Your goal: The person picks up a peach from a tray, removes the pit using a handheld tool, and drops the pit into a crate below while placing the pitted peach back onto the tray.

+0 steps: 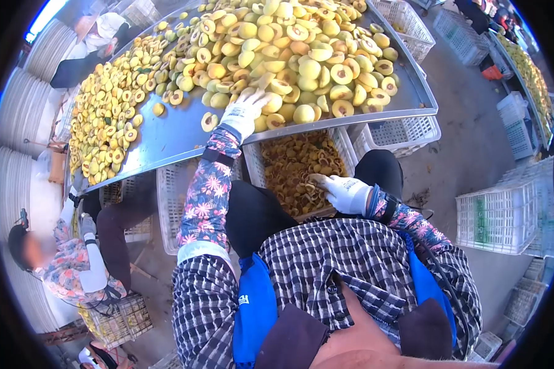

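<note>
My left hand (245, 112), in a white work glove, reaches onto the near edge of a heap of halved yellow peaches (308, 67). Its fingers are stretched out and touch the fruit. The halves lie on a metal table (166, 138), some with the brown pit hollow facing up. My right hand (346, 193), gloved too with stained fingertips, is over a white crate (349, 150) below the table edge. Its fingers are curled together; what they hold, if anything, I cannot make out. Inside the crate lie brownish fruit scraps (298, 163).
A co-worker (74, 258) sits at the left beside the same table, and another person (98, 34) is at the far left. White plastic crates (495, 215) stand at the right, with another crate (400, 132) under the table's right corner. A second fruit-covered table (526, 80) is farther right.
</note>
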A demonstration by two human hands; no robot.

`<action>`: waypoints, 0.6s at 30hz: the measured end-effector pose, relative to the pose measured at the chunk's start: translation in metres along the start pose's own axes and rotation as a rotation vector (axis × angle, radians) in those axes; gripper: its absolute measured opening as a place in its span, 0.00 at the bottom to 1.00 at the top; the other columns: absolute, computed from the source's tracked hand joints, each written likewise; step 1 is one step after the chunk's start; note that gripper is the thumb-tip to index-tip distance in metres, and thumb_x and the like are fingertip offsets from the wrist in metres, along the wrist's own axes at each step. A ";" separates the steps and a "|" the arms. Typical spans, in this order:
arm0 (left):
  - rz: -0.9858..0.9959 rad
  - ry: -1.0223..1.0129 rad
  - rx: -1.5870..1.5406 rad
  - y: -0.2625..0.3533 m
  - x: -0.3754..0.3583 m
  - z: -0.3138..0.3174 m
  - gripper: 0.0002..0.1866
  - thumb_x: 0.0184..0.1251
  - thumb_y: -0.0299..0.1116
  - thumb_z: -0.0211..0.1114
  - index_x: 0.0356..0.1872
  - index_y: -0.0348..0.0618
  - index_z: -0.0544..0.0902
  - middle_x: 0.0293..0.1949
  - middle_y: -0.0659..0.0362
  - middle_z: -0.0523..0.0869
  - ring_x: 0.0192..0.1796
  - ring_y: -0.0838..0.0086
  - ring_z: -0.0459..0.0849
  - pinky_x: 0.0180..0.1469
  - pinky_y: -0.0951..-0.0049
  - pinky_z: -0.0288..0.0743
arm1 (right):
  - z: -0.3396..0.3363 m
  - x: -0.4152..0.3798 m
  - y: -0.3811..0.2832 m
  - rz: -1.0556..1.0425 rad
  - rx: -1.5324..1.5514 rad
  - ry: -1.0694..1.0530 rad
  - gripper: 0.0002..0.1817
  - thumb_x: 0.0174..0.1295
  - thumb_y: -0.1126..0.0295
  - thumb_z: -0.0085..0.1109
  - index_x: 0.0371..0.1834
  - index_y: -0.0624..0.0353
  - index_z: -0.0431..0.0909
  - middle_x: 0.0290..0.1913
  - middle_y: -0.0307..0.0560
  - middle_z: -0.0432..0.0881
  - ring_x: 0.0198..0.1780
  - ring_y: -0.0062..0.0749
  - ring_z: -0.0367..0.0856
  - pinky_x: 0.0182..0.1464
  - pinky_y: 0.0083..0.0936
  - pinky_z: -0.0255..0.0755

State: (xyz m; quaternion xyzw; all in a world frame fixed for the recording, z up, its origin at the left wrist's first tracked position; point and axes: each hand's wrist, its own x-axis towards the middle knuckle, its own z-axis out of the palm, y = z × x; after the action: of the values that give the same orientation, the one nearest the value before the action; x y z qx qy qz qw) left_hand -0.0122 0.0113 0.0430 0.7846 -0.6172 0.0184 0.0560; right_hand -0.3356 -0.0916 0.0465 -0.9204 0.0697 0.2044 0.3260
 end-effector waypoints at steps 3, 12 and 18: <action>-0.020 -0.015 -0.078 0.000 0.004 -0.009 0.29 0.58 0.21 0.55 0.62 0.56 0.74 0.64 0.54 0.71 0.63 0.55 0.71 0.65 0.58 0.67 | 0.014 0.002 0.015 -0.124 0.223 0.242 0.30 0.67 0.67 0.49 0.70 0.67 0.55 0.54 0.65 0.78 0.55 0.56 0.78 0.57 0.38 0.71; -0.603 0.421 -1.812 0.024 -0.026 -0.016 0.14 0.59 0.28 0.64 0.44 0.39 0.73 0.48 0.49 0.80 0.44 0.62 0.85 0.45 0.63 0.83 | -0.022 0.013 -0.008 -0.133 0.352 0.439 0.27 0.65 0.66 0.54 0.66 0.62 0.61 0.45 0.66 0.80 0.49 0.57 0.81 0.50 0.40 0.74; -0.297 0.430 -2.308 0.100 -0.034 -0.047 0.17 0.66 0.30 0.59 0.55 0.40 0.73 0.53 0.51 0.79 0.50 0.60 0.83 0.54 0.58 0.80 | -0.053 0.024 -0.043 -0.339 0.275 0.771 0.25 0.65 0.65 0.57 0.62 0.61 0.64 0.37 0.62 0.82 0.39 0.57 0.82 0.41 0.41 0.76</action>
State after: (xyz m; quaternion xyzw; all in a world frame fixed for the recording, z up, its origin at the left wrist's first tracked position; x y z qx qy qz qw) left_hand -0.1155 0.0266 0.0923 0.3146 -0.1493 -0.4248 0.8356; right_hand -0.2848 -0.0913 0.0987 -0.8760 0.0610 -0.2213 0.4242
